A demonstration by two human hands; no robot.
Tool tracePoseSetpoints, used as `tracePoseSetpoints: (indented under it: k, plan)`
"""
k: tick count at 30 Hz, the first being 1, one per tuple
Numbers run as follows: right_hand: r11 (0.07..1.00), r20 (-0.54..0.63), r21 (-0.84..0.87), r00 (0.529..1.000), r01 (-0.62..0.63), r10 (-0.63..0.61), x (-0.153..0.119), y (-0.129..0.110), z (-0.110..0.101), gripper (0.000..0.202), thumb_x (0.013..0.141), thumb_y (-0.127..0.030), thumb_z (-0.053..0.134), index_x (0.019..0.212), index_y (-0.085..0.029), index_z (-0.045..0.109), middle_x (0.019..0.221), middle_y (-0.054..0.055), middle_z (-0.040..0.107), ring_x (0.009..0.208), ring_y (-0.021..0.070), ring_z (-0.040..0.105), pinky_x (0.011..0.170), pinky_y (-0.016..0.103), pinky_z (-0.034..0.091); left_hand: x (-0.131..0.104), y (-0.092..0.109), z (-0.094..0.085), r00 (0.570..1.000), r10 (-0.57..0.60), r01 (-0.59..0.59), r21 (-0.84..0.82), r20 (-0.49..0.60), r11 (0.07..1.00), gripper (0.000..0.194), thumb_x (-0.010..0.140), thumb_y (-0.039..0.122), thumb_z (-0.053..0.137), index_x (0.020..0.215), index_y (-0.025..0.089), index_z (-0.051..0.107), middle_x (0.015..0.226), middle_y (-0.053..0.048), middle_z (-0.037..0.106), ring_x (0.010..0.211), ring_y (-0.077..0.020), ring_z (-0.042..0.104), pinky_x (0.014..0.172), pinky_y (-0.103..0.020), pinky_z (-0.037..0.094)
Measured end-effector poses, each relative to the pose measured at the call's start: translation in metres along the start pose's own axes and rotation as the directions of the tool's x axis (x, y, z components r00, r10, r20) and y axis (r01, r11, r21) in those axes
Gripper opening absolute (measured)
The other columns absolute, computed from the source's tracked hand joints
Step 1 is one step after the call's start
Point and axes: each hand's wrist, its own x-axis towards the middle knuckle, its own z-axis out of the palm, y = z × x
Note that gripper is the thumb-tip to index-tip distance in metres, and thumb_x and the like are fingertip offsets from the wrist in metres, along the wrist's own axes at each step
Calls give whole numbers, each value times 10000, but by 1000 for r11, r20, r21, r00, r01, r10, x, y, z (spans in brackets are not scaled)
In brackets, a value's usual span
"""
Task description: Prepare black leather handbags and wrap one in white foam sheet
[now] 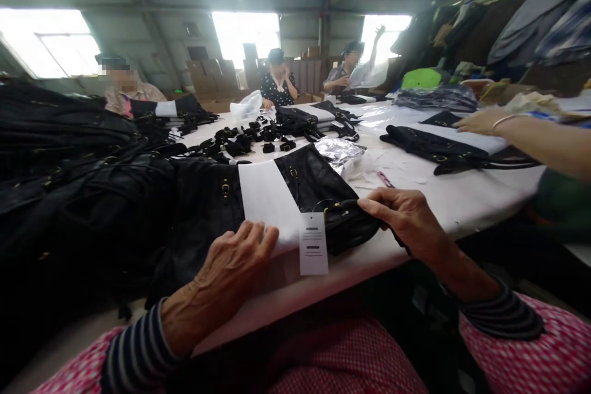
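A black leather-like bag (314,181) with brass buckles lies on the table in front of me, a wide white paper band (265,197) across it. My left hand (235,258) rests at the band's lower edge, fingers curled against it; whether they pinch anything is hidden. Between thumb and fingers of my right hand (404,215) is the bag's black edge at the right end. A white printed tag (313,245) hangs at the bag's front, between my hands.
Black bags (69,197) are piled at the left. Small black straps (240,141) and crumpled clear plastic (339,151) lie beyond. At right, a person's hand (480,122) touches another banded bag (434,146). Several people sit across the table (471,197).
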Motion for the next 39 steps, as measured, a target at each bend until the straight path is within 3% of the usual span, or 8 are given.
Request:
tracePoseSetpoints:
  k: [4,8,14,23,26,29,33,39]
  plan:
    - [993,39,-67,994,102,-99,11,-17,0,275,826,-360,681,635,-163,671,573,-22,543,544,109,445,493,245,338,-11,-7,-2,1000,-14,16,-76,26,997,353,856,38,514,1183,162,567,1112,-114,674,970,-282,663,721,-387,584]
    - [978,-17,-121,984,171,-175,30,-27,4,270,812,-330,674,605,-159,645,551,-32,510,542,101,416,504,248,315,-40,-14,15,982,-9,-4,-68,-190,998,556,855,106,569,1393,142,437,1312,-155,631,1067,-296,648,781,-408,570]
    - [951,-105,-207,962,228,-253,57,-28,2,287,802,-386,711,604,-183,667,573,-6,571,544,124,469,509,266,342,-65,-8,22,898,-75,66,-36,-434,997,323,945,134,549,1268,127,539,1161,-120,703,1025,-261,657,840,-397,521]
    - [918,-36,-360,980,169,-194,31,29,-10,388,915,-507,624,707,-193,720,598,6,645,543,165,580,519,281,437,-53,8,34,928,-123,120,-30,-352,992,394,891,79,562,1283,102,590,1273,-128,684,1118,-314,631,855,-452,534]
    - [778,-62,-580,939,242,-338,7,29,-8,275,949,-427,597,887,-204,745,809,58,729,760,248,673,665,352,512,-63,9,44,918,-77,99,35,-388,995,441,893,19,508,1325,89,565,1314,-144,660,1156,-321,614,897,-453,521]
    - [560,-9,-731,815,389,-579,-18,-1,12,203,963,-280,577,1089,-193,711,1106,129,722,1075,336,632,901,474,496,-63,1,38,906,-19,56,75,-423,996,352,918,33,494,1252,75,596,1220,-163,684,1069,-306,642,867,-435,526]
    - [442,185,-648,691,621,-699,-39,-45,68,337,962,-176,564,1295,-144,611,1302,156,663,1224,332,573,1017,487,444,-44,-15,4,921,25,21,115,-389,993,266,942,66,493,1180,99,608,1084,-126,689,899,-268,648,744,-405,528]
    - [300,224,-750,653,590,-724,-7,-36,133,304,978,-88,496,1256,-74,617,1098,165,737,984,296,650,852,433,472,-15,-35,-35,926,82,-20,171,-367,985,145,970,106,472,1016,147,604,932,-77,659,788,-249,621,671,-395,494]
